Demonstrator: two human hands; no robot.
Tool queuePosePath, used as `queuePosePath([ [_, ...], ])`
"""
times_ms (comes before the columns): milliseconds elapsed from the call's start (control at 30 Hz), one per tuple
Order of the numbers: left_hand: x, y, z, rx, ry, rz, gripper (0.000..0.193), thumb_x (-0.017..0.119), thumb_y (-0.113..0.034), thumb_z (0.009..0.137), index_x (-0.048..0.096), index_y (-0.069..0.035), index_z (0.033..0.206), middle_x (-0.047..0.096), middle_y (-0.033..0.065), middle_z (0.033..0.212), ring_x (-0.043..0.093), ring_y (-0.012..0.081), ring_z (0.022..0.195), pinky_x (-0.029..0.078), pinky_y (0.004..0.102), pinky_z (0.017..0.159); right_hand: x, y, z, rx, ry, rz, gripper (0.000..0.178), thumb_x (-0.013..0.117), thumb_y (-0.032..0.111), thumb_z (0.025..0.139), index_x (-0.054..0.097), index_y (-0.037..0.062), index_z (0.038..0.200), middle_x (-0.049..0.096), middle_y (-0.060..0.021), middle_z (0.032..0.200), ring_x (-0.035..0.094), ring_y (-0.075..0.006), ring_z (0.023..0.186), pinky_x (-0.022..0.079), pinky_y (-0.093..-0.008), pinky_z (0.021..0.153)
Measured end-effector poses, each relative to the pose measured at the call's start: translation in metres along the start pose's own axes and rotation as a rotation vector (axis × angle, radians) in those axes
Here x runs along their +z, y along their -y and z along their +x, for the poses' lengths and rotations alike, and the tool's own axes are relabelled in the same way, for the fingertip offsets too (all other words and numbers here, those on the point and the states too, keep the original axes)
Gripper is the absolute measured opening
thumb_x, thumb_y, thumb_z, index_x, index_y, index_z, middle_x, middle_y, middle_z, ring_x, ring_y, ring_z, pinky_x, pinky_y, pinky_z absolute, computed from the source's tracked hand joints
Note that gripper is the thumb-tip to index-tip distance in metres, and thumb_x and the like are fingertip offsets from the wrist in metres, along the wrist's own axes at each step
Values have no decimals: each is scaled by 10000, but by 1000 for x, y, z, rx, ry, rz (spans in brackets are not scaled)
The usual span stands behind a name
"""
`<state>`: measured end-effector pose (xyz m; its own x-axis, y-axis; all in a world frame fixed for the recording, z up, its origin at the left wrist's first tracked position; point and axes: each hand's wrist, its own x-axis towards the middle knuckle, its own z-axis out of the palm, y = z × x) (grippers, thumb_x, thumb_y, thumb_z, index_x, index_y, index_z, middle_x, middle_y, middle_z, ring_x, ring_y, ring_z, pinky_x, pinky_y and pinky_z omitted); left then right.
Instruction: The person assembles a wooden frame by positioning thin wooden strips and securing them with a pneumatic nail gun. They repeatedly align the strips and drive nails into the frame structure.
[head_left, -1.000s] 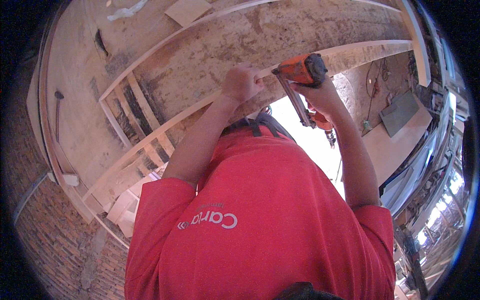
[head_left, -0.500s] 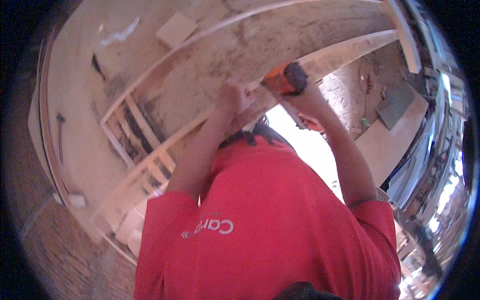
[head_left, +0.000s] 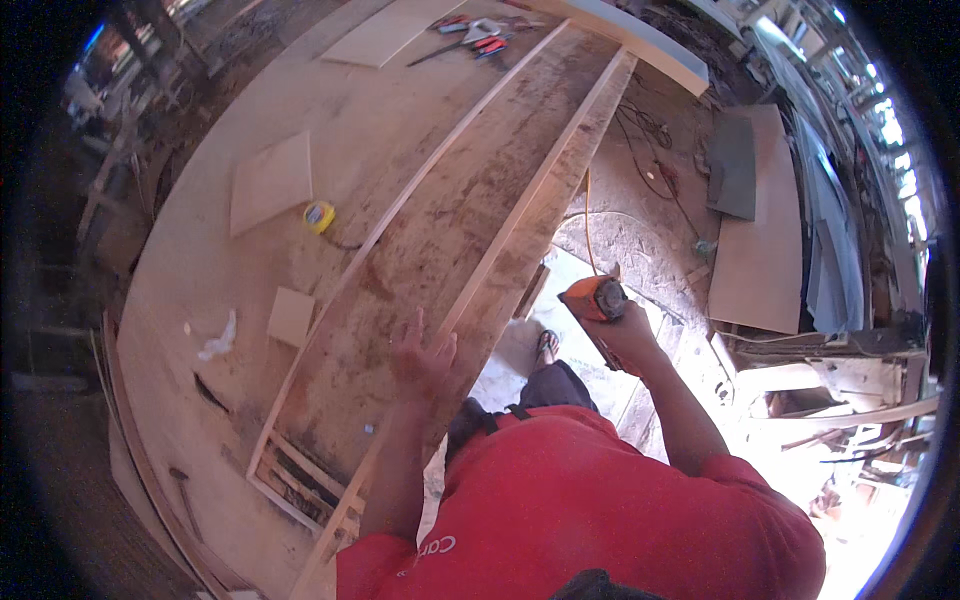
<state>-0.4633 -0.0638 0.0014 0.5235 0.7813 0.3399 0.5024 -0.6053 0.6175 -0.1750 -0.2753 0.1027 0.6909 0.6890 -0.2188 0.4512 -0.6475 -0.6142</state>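
My left hand [head_left: 422, 362] is at the near rail [head_left: 520, 225] of a long wooden frame, fingers stretched out and apart. Whether its palm presses on the wood I cannot tell. My right hand [head_left: 632, 338] grips an orange and black nail gun [head_left: 595, 299], held off to the right of the frame, above the floor and apart from the wood. A thin orange hose [head_left: 588, 220] shows just beyond the tool. The frame's far rail [head_left: 425, 185] runs alongside the near one, and a pale board [head_left: 640, 45] crosses their far end.
The frame lies on a broad worktop [head_left: 190, 290]. On it are a yellow tape measure [head_left: 319, 217], wooden offcuts [head_left: 272, 183], a hammer [head_left: 185, 495] and red-handled tools [head_left: 488, 42]. Sheets and boards [head_left: 765, 230] lean at the right. A dark cable [head_left: 650, 165] trails on the floor.
My right hand has carried the nail gun away from the frame, down and to the right. My left hand has opened from a closed grip. My view has swung, showing more of the frame's far end.
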Motion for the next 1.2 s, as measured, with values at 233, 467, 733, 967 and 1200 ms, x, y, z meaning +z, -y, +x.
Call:
queuePosePath([
  [233, 61, -83, 74, -110, 109, -44, 598, 821, -291, 808, 654, 75, 1252, 682, 261, 1116, 671, 431, 1032, 567, 492, 870, -110, -49, -9, 342, 0, 179, 497, 875, 288, 776, 724, -14, 1140, 772, -130, 995, 747, -198, 936, 577, -362, 798],
  [467, 159, -28, 129, -297, 313, 173, 359, 772, -221, 816, 729, 8, 1089, 727, 210, 929, 713, 393, 888, 569, 499, 810, -167, -153, 33, 485, -40, 260, 480, 881, 250, 769, 720, -42, 1115, 758, -131, 939, 753, -206, 920, 588, -348, 749],
  [733, 118, -98, 148, -360, 358, 168, 267, 724, -226, 849, 740, 20, 952, 711, 215, 822, 709, 390, 782, 545, 456, 725, -228, -217, 62, 525, -47, 142, 463, 874, 326, 753, 765, -1, 1061, 776, -152, 903, 771, -231, 847, 606, -387, 726],
  [967, 127, -90, 147, -202, 332, 275, 279, 711, -263, 869, 749, 2, 949, 718, 219, 811, 707, 403, 772, 548, 470, 713, -221, -229, 80, 488, -49, 293, 457, 882, 331, 741, 773, 28, 1065, 782, -141, 904, 775, -241, 825, 606, -398, 695],
  [1200, 144, -92, 137, -325, 284, 327, 278, 725, -292, 856, 749, -60, 1007, 727, 203, 863, 711, 416, 843, 565, 518, 775, -202, -200, 64, 412, -53, 282, 441, 887, 337, 760, 743, -25, 966, 716, -96, 738, 724, -197, 635, 576, -365, 531],
])
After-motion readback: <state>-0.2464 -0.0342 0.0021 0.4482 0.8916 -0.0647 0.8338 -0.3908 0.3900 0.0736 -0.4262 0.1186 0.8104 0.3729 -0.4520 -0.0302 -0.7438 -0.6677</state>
